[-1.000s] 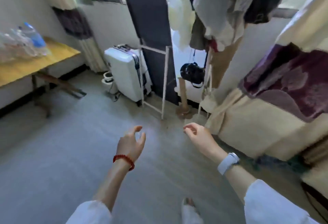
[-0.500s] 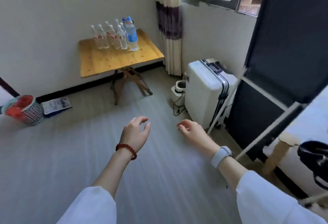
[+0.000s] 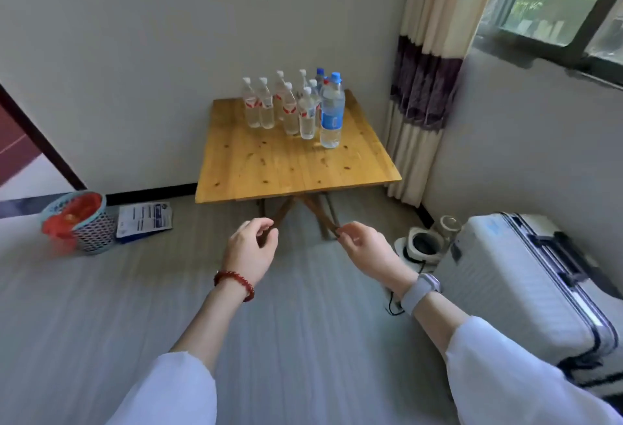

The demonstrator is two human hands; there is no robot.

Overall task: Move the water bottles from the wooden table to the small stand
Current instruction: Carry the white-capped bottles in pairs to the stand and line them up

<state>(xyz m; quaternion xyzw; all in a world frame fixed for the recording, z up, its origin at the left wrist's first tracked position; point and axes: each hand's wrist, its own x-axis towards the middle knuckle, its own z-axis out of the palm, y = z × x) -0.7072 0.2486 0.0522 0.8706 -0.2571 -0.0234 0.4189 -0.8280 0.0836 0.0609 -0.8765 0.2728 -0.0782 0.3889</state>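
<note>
Several clear water bottles (image 3: 290, 109) with white caps stand in a cluster at the back of the wooden table (image 3: 290, 168), which is against the far wall. A taller bottle with a blue cap and blue label (image 3: 332, 111) stands at the cluster's right front. My left hand (image 3: 251, 251), with a red bead bracelet, and my right hand (image 3: 365, 249), with a pale wristwatch, hover over the floor in front of the table. Both hold nothing, fingers loosely curled. The small stand is out of view.
A white suitcase (image 3: 526, 283) stands at the right, with a small white appliance (image 3: 423, 244) and cord beside it. A mesh waste basket (image 3: 79, 220) with red contents and a printed sheet (image 3: 145, 220) lie on the floor at the left. Curtain (image 3: 424, 87) hangs right of the table.
The view has swung left from the clothes rack and suitcase toward the table, which is now centred and closer. Both hands stay raised and empty in front of me.
</note>
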